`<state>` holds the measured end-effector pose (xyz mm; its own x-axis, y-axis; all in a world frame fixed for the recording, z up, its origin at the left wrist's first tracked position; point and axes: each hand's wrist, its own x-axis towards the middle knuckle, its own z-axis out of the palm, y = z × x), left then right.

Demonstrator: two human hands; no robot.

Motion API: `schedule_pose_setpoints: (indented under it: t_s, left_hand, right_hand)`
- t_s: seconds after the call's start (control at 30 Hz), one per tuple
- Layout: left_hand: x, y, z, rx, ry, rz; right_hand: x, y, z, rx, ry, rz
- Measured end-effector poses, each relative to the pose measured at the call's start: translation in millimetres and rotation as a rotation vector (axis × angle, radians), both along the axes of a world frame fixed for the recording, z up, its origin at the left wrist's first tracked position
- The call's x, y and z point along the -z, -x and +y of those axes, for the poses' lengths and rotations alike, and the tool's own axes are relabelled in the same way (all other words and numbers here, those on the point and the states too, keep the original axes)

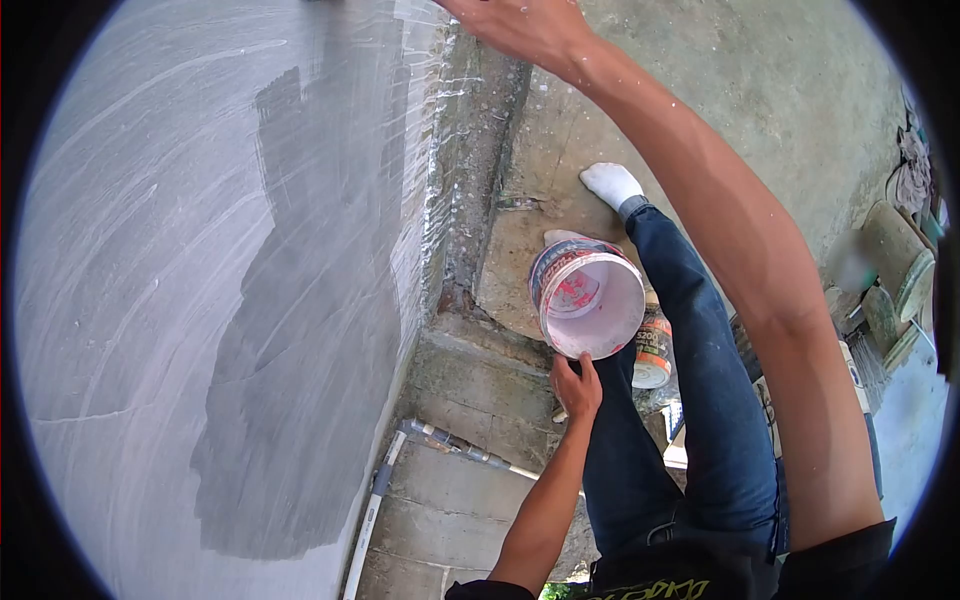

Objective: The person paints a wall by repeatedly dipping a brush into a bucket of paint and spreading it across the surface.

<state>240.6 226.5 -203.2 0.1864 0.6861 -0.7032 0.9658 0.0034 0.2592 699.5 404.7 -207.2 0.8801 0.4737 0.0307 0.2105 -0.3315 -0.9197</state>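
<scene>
**Bucket in left hand, right arm up at wall**

Left hand point(576, 386) sits low, approx 6 o'clock from frame centre, fingers curled shut on the rim of a white plastic bucket point(590, 297). Bucket is tilted, mouth toward the camera, inside looks white w/ pink smears; red/blue label on the outer wall. It hangs just above the hand, at 12 o'clock from it, right by the person's knee.

Right hand point(520, 25) is up at 12 o'clock of the frame, cut off by the top edge, so can't tell if it's closed on anything or spread. Forearm runs down to 4 o'clock, speckled w/ white drops.

Wall point(200, 300) fills the 9 o'clock side: grey-white coat w/ sweeping streaks, plus a darker wet-looking patch down the middle.

Other bits:
- second small tub point(653, 350) w/ orange label, touching or just behind the bucket at its 4 o'clock
- white pipe point(375, 500) w/ grey joints along the wall foot, approx 7 o'clock
- concrete ledge point(480, 390) below, rough & stained
- blue jeans point(700, 380), white sock point(612, 183) at 1 o'clock of the bucket
- tools/clutter at 3 o'clock, too blurred to id
</scene>
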Motion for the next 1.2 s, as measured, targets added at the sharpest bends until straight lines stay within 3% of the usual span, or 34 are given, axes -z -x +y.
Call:
schedule_pose_setpoints:
  t_s: [0.17, 0.27, 0.4, 0.57, 0.7, 0.8, 0.9, 0.97, 1.03, 1.1, 1.2]
  left_hand:
    - [-1, -2, 1, 0.020, -0.002, 0.008]
    - [-1, -4, 2, 0.027, 0.000, -0.012]
    - [3, 1, -1, 0.065, -0.044, -0.036]
    - [-3, -10, 6, 0.039, 0.018, 0.013]
    - [-1, -2, 2, 0.053, 0.006, 0.033]
    - [0, 0, 1, 0.043, 0.021, 0.041]
    - [-2, -4, 0, 0.043, 0.015, 0.052]
    - [0, -1, -1, 0.052, -0.015, 0.032]
    - [10, 16, -7, 0.115, -0.001, 0.008]
    - [29, 59, -24, 0.252, -0.004, -0.109]
    - [26, 55, -27, 0.207, 0.033, -0.229]
  right_hand:
    - [-16, 104, 10, -0.157, 0.024, 0.282]
    - [-21, 176, 6, -0.244, -0.117, 0.247]
    - [-23, 196, -1, -0.537, -0.101, 0.267]
    - [-18, 108, 11, -0.454, -0.038, 0.187]
    - [-10, 41, 6, -0.189, -0.002, 0.004]
    - [-36, 26, 0, 0.055, -0.020, 0.040]
    - [-27, 66, 22, 0.189, -0.113, -0.131]
    - [-60, 106, 24, 0.034, -0.011, 0.245]
    - [-71, 151, 21, -0.065, -0.138, 0.357]
    - [-76, 197, 11, -0.134, -0.234, 0.294]
    - [-83, 217, -4, -0.463, -0.149, 0.393]
